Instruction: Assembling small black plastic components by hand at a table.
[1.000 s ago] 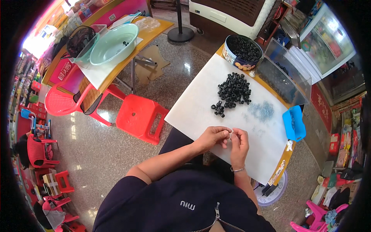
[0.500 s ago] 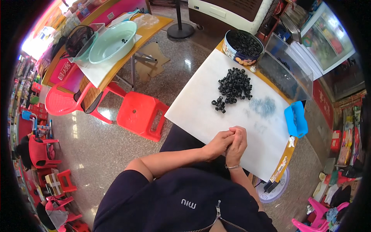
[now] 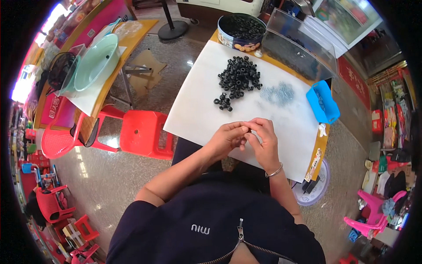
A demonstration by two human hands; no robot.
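My left hand (image 3: 225, 140) and my right hand (image 3: 265, 148) meet over the near edge of a white tabletop (image 3: 193, 103). Both sets of fingertips are pinched together around something small and dark, mostly hidden by the fingers. Beyond them lies a heap of small black ring-like parts (image 3: 239, 75), with a smaller cluster (image 3: 223, 102) at its near left. A blue-grey smear of fine specks (image 3: 280, 93) marks the surface right of the heap. At the right edge stands a small blue plastic basket (image 3: 329, 115) with dark contents I cannot make out.
A round tin (image 3: 229, 42) full of black parts stands at the far edge, beside a clear plastic box (image 3: 303, 53). To the left are a red stool (image 3: 135, 132), a red chair (image 3: 57, 141) and another table with a pale green basin (image 3: 112, 55).
My hands have gone from being clasped together to pinching fingertip to fingertip, a little farther over the tabletop. The whole view has shifted, so the table appears farther left and higher.
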